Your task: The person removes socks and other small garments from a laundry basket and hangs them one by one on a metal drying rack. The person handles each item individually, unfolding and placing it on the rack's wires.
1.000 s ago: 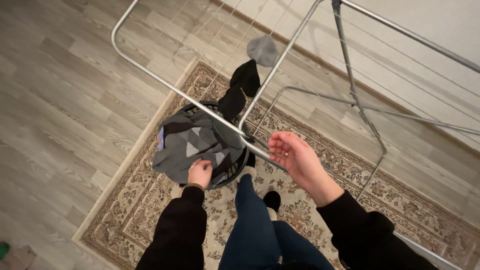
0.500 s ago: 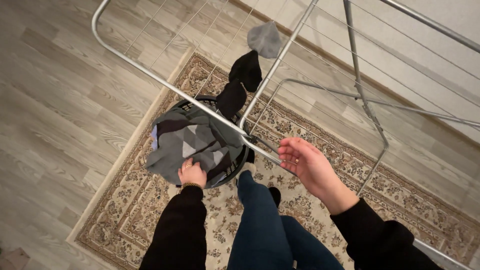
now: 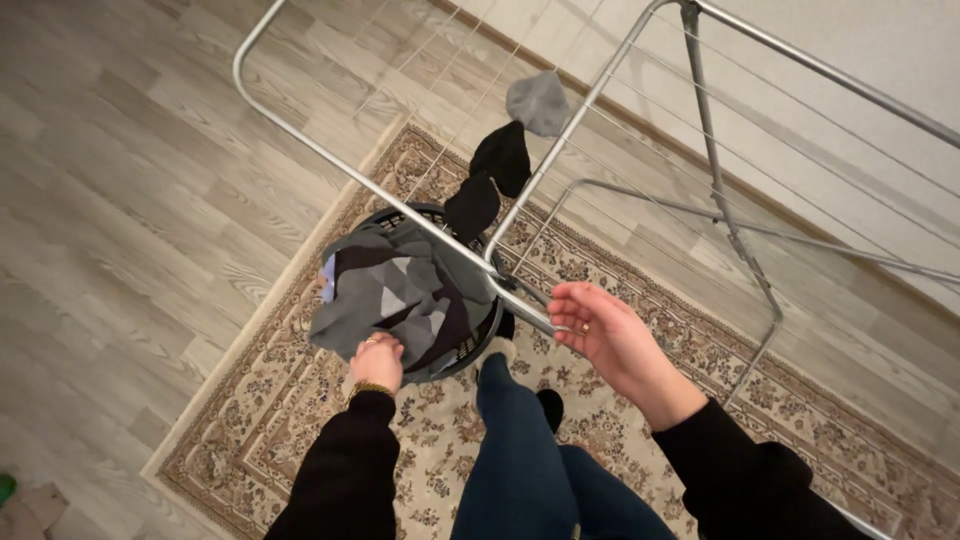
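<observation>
Over a patterned rug (image 3: 700, 400), left hand (image 3: 375, 362) gripping the edge of a grey patterned garment (image 3: 395, 295) lying in a dark laundry basket (image 3: 478, 335), right hand (image 3: 605, 335) hovering loosely open, touching the drying rack (image 3: 560, 130), three socks (image 3: 500, 155) hanging above.

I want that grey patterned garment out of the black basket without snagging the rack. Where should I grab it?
Grip the grey patterned garment at its near edge, where the left hand rests, coming from your side: the metal drying rack bar crosses its far edge.
</observation>
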